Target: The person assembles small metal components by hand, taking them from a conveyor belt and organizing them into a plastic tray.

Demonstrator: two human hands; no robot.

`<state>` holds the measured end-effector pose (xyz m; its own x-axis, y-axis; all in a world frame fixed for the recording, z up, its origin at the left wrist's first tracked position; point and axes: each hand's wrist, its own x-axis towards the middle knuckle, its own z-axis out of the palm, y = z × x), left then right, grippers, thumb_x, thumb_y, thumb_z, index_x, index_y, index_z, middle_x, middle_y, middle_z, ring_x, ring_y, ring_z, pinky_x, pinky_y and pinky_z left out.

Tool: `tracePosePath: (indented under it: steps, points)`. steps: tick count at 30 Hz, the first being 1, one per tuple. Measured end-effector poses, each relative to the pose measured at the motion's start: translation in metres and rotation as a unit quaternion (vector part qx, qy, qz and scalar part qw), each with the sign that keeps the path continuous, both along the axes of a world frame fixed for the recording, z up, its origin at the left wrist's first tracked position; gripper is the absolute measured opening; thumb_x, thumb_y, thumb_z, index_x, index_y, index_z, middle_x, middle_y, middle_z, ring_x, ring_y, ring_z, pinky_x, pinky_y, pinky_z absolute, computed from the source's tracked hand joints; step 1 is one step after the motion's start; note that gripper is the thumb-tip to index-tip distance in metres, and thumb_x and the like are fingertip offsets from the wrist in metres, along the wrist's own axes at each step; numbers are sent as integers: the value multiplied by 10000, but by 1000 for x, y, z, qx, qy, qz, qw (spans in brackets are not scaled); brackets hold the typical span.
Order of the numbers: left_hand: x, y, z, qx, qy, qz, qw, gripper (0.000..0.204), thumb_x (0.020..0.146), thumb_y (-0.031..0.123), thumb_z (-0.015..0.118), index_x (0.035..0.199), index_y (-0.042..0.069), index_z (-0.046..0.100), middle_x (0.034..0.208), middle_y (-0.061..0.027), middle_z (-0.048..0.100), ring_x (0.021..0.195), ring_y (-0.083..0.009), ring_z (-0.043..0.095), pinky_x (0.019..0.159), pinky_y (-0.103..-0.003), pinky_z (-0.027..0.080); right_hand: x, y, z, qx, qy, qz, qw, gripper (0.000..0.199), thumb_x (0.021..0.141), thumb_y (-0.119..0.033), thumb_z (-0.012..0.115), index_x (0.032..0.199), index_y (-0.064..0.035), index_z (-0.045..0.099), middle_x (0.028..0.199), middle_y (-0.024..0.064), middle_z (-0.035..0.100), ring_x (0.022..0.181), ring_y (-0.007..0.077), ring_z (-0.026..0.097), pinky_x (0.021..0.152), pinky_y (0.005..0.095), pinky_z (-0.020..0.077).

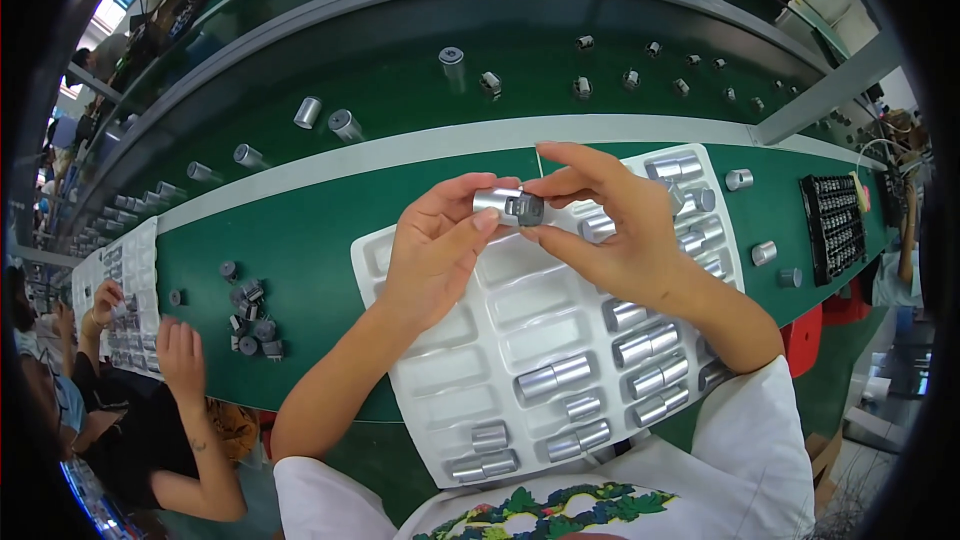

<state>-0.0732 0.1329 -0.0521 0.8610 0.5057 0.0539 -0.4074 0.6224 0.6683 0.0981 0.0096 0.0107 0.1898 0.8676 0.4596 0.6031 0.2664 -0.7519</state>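
Over the white moulded tray (540, 335), my left hand (432, 252) pinches a silver metal cylinder (491, 200) lying on its side between thumb and fingers. A dark grey part (530, 208) sits at the cylinder's right end, partly inside it; how deep I cannot tell. My right hand (625, 225) has its thumb and a finger closed on that grey end, with the index finger raised above. Silver cylinders (553, 377) lie in many of the tray's pockets, mostly on the right and near side, while several pockets at the left hold nothing.
Loose dark grey parts (253, 315) are heaped on the green table to the left. Beyond a pale rail, a green strip (400, 90) carries cylinders and small parts. A black rack (833, 230) stands at the right. Another person's hand (180, 360) is at the left.
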Motion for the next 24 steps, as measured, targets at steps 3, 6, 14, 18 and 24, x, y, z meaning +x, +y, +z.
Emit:
tracePosePath:
  steps: [3,6,14,18,24]
  points:
    - [3,-4,2,24,23,8,999,329,974,7,580,1302,29,579,1342,-168,597,1223,-236,592,1071,-420,473,1,-2,2,-32,2,-10,999,682,747,-41,845,1355,-49,537,1034,117,736,939,213,731,853,318,576]
    - [6,-10,6,44,65,28,996,380,962,-16,586,1339,12,540,1353,-165,589,1232,-219,581,1067,-375,474,-2,-2,0,-46,-10,-20,999,682,755,-56,846,1362,-59,537,1031,115,738,943,215,733,845,318,572]
    - [10,-19,10,52,106,59,991,498,872,-102,659,1340,-29,503,1378,-179,565,1202,-200,597,1034,-312,499,-5,9,-14,120,-280,-16,952,559,675,-44,858,1199,-66,665,1007,71,750,882,210,729,715,292,545]
    - [9,-18,7,92,91,66,989,432,874,-72,675,1284,-25,550,1245,-127,639,1077,-143,644,935,-269,548,-16,7,-10,106,-335,-24,936,487,619,-24,855,1080,-54,701,989,64,748,831,214,719,691,300,538]
    - [5,-14,3,128,102,67,984,342,900,-30,668,1234,-7,595,1007,-25,654,890,-73,641,792,-211,540,-31,17,10,84,-387,-4,918,454,606,-26,850,1034,-48,701,984,78,733,835,247,706,719,332,553]
